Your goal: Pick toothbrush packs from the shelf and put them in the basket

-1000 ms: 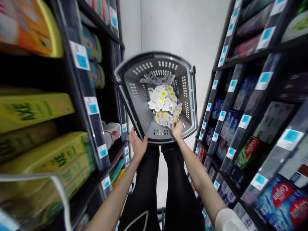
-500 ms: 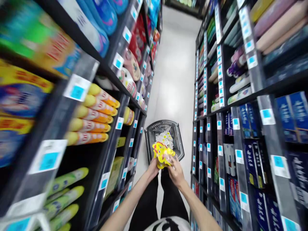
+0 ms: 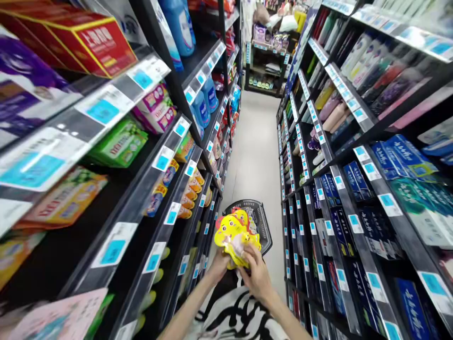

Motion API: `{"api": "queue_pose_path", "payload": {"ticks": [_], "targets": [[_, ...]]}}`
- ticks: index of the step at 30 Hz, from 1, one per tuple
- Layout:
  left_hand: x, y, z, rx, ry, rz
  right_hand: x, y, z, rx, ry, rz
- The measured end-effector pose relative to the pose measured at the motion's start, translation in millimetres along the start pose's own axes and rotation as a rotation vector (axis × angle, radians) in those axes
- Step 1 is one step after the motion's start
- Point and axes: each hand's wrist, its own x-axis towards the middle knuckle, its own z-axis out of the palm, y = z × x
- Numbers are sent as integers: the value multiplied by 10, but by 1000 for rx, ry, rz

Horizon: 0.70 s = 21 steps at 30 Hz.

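Observation:
A bright yellow cartoon-animal package (image 3: 230,231) with a smiling printed face and a clear-looking middle is held up in front of my body. Behind it peeks a second, similar yellow face (image 3: 242,216) with red on top. My left hand (image 3: 218,265) grips the lower left edge, its fingertips mostly hidden. On the other side, my right hand (image 3: 257,269) has its fingers curled over the lower right front of the package. Below and beyond both hands, a dark shopping basket (image 3: 264,226) shows on the floor, partly covered by the package.
I stand in a narrow aisle, its pale floor (image 3: 253,141) running ahead. Shelves with boxes and blue bottles (image 3: 203,108) rise close on the left. Toothpaste-like blue boxes (image 3: 357,179) and tumblers (image 3: 332,120) line the right shelves. A display rack (image 3: 264,71) stands at the far end.
My view has tilted up along the aisle. Both hands have brought the yellow package higher and closer, so it looks larger and covers more of the basket.

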Motion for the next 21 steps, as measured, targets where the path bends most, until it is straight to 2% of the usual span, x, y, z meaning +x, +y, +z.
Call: {"api": "queue_pose_path", "payload": {"ticks": [4,6,11,16,21], "targets": [[-104,331,-174,158,-215,-6,-118,-363,96,103,174,299],[-86,525,-243,234,-302,-15,-111,-465,146,194,248,404],[43,876,-268,370,-446,-27,-5,-547,150,299,351,504],[111,967,-87,437,-583,-73,-1,-666,-62,163,309,523],[36,856,166,480,-777,-90,-232,-791,-278,33,358,603]]}}
